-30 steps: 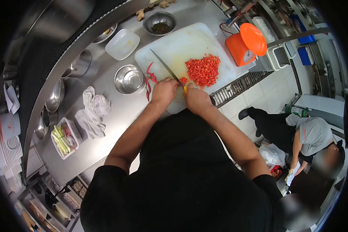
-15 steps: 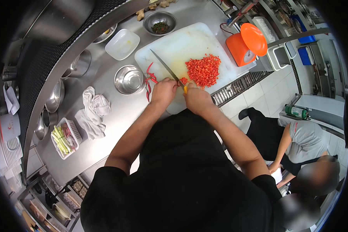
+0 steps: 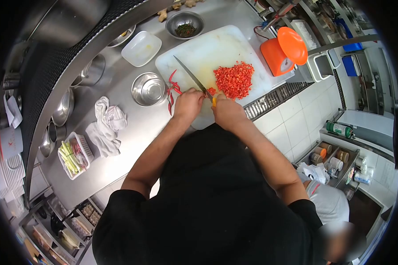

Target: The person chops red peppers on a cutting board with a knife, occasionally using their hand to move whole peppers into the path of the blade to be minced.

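Observation:
A white cutting board [image 3: 221, 44] lies on the steel counter with a heap of chopped red chilli [image 3: 234, 80] on its right half. My right hand [image 3: 227, 112] is closed round the yellow handle of a kitchen knife [image 3: 189, 73], whose blade points up and left across the board. Close by the blade, my left hand [image 3: 189, 105] has its fingers curled down on a red chilli [image 3: 204, 96], mostly hidden under the fingertips. A few chopped bits sit just right of the blade. Several whole red chillies [image 3: 171, 90] lie left of my left hand, at the board's edge.
Beside the board are a steel bowl [image 3: 149, 89], a white dish [image 3: 141, 48] and a bowl of dark green pieces [image 3: 184, 25]. An orange scale [image 3: 276, 55] stands right. Towels [image 3: 106, 128] and a vegetable basket [image 3: 75, 157] lie left. A co-worker in grey [image 3: 331, 203] is lower right.
The co-worker has shifted down toward the bottom right, uncovering a shelf of containers. My hands and the knife stay in nearly the same place on the board.

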Tool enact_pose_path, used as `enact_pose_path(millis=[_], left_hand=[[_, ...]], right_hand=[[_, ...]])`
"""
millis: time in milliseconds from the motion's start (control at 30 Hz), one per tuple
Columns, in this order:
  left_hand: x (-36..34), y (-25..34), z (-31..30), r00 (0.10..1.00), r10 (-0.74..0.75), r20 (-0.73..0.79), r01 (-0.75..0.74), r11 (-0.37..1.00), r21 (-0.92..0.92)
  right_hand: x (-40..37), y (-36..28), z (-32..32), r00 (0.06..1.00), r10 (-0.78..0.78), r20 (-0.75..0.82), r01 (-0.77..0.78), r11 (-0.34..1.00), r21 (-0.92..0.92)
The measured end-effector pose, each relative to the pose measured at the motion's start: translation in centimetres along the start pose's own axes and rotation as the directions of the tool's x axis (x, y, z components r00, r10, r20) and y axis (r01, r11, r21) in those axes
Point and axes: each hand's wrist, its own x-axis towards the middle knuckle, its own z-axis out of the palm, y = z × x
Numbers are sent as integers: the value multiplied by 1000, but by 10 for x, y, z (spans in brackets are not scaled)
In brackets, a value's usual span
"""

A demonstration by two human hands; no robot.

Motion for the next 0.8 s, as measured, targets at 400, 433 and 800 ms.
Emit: enact_pose_path(millis=[400,433,800], left_hand=[[3,0,3,1000,21,10,-22,993,118],[3,0,4,1000,22,19,-25,991,131],[11,-4,15,998,53,33,-61,953,296]], right_hand=[[6,19,12,999,44,-23,-41,990,132],[4,25,13,999,47,-27,-43,991,130],[-4,65,32,965,162,-206,-140,983,118]])
